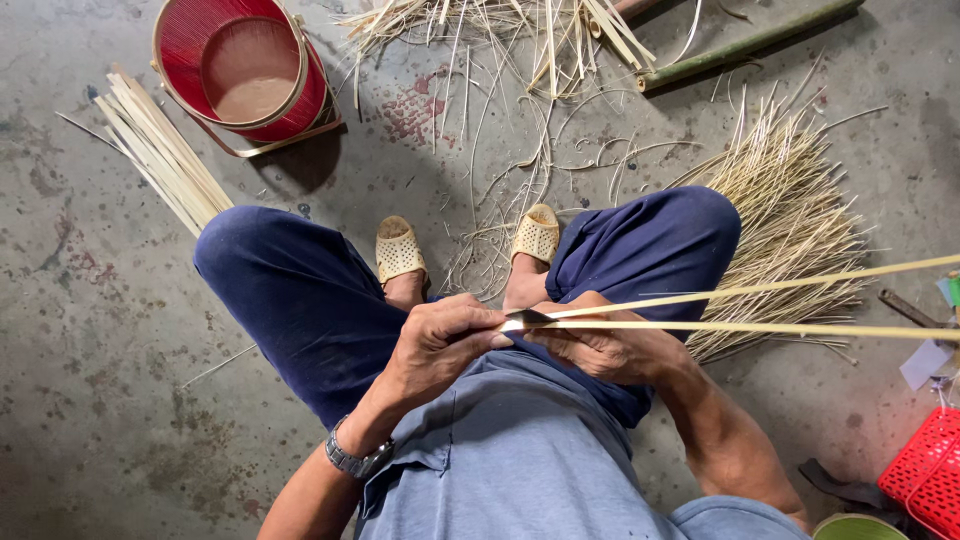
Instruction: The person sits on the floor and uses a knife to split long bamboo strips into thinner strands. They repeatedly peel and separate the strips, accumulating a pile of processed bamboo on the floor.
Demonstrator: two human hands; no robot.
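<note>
Left hand (440,345): grips the knife (528,318).
Right hand (600,350): clasps the bamboo strip (760,326), split ahead of the blade.

A round red basket (245,72) with a pale rim lies tipped on the grey concrete floor (90,330). Just left of the basket and below it lies a bundle of flat pale strips (165,155). To the basket's right, loose pale shavings (500,40) sprawl, and beyond them a green bamboo pole (745,45) lies slantwise. Far right of the basket and lower, a fan of thin splints (790,215) spreads out. Well below that, at the frame's edge, sits a red mesh crate (925,470).
</note>
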